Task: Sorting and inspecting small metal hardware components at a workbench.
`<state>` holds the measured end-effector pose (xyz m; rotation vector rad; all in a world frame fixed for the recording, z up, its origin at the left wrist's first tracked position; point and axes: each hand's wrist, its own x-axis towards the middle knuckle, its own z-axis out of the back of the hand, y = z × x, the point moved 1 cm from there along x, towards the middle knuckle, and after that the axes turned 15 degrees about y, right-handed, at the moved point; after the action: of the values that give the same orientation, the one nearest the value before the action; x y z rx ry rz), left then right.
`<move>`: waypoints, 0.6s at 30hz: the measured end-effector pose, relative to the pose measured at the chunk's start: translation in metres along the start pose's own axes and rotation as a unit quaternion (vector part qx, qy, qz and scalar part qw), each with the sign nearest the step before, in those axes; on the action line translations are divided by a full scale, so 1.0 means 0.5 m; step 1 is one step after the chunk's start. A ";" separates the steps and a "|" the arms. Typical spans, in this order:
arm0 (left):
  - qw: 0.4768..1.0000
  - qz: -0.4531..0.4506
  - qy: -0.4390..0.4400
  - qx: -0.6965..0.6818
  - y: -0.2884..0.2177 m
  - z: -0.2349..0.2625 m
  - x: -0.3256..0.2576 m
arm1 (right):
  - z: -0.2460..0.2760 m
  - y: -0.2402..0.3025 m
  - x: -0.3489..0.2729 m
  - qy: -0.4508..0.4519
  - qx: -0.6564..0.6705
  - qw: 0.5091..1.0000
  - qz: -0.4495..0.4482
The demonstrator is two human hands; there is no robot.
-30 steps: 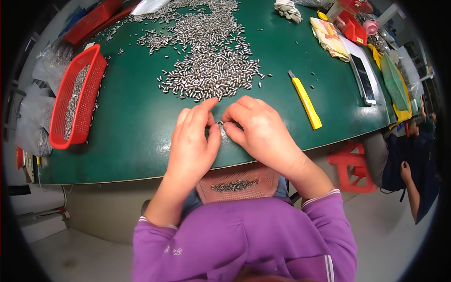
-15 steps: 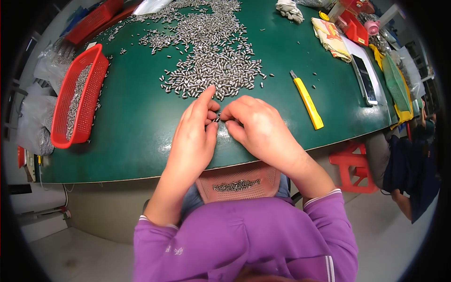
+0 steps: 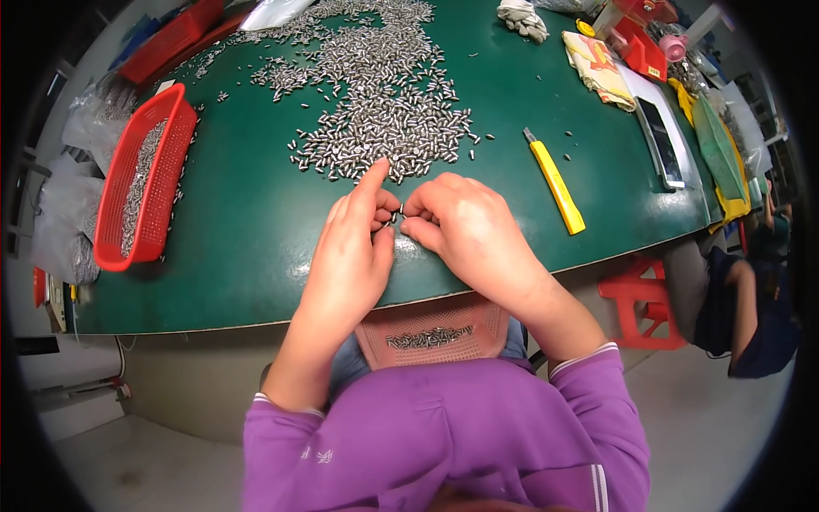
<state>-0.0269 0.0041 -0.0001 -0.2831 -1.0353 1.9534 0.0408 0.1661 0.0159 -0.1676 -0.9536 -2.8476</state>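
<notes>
A large heap of small, shiny, bullet-shaped metal pieces (image 3: 384,128) spreads over the green table (image 3: 247,188) in front of my hands. My left hand (image 3: 350,239) is at the near side of the heap, its index finger stretched toward the pieces and its other fingers curled. A few of the metal pieces show at those curled fingertips. Close beside it, my right hand (image 3: 465,222) pinches one small metal piece (image 3: 402,209) between thumb and index finger. On my lap, under the table edge, a pink basket (image 3: 375,350) holds more metal pieces.
A red basket (image 3: 162,218) of metal pieces stands at the left. To the right lie a yellow utility knife (image 3: 559,192) with its blade showing, a phone (image 3: 661,149), a folded cloth (image 3: 597,72) and grey-white gloves (image 3: 522,19). A red stool (image 3: 644,307) and a co-worker's leg (image 3: 745,307) are beyond.
My right thumb and index finger have drawn closer together around a metal piece near the left fingertips. At the far right, the co-worker's leg has shifted upward. My left hand has barely moved.
</notes>
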 end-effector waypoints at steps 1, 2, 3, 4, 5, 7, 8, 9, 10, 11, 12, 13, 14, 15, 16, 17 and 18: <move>1.000 0.000 0.000 0.000 -0.002 0.001 0.001 | -0.001 0.000 0.001 -0.004 -0.009 1.000 0.001; 1.000 0.003 0.005 -0.015 -0.004 0.002 0.002 | -0.002 0.000 0.002 -0.007 -0.018 1.000 0.002; 0.999 0.005 0.009 -0.031 -0.006 0.002 0.003 | -0.001 0.000 0.002 -0.007 -0.018 1.000 0.002; 0.999 0.005 0.009 -0.030 -0.005 0.002 0.003 | 0.000 0.000 0.003 0.007 -0.011 1.000 0.000; 0.999 0.007 0.007 -0.032 -0.003 0.001 0.003 | 0.000 0.000 0.004 0.021 -0.004 1.000 -0.002; 0.999 0.008 0.004 -0.034 -0.002 0.001 0.004 | -0.005 -0.003 0.006 0.004 -0.005 1.000 0.002; 1.000 0.008 0.002 -0.030 -0.002 0.001 0.006 | -0.007 -0.003 0.006 -0.012 -0.005 1.000 0.005; 1.000 0.008 0.000 -0.027 -0.002 0.002 0.008 | -0.006 -0.002 0.007 -0.012 -0.005 1.000 0.005; 1.000 0.009 -0.001 -0.028 0.000 0.000 0.010 | -0.005 0.000 0.008 -0.008 -0.005 1.000 0.003; 1.000 -0.006 -0.006 -0.018 0.002 -0.002 0.013 | -0.004 0.000 0.009 -0.004 -0.005 1.000 0.000; 1.000 -0.020 -0.011 -0.009 0.003 -0.003 0.015 | -0.004 0.000 0.009 -0.003 -0.006 1.000 0.000; 1.000 -0.020 -0.013 -0.008 0.003 -0.003 0.016 | -0.004 0.000 0.010 0.000 -0.002 1.000 0.001; 1.000 -0.019 -0.011 -0.009 0.002 -0.002 0.016 | -0.003 0.000 0.010 0.002 0.002 1.000 0.001; 1.000 -0.019 -0.010 -0.010 0.001 -0.002 0.017 | -0.003 0.000 0.010 0.002 0.001 1.000 0.002; 1.000 -0.019 -0.011 -0.010 0.000 -0.001 0.017 | -0.003 0.000 0.010 0.003 0.003 1.000 -0.001; 1.000 -0.008 -0.007 -0.007 -0.001 0.000 0.016 | -0.003 -0.001 0.010 0.003 0.005 1.000 -0.004; 1.000 0.003 -0.004 -0.003 -0.002 0.000 0.016 | -0.002 -0.002 0.011 0.003 0.004 1.000 -0.003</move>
<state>-0.0311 0.0105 0.0021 -0.2826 -1.0470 1.9573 0.0353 0.1657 0.0153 -0.1552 -0.9652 -2.8475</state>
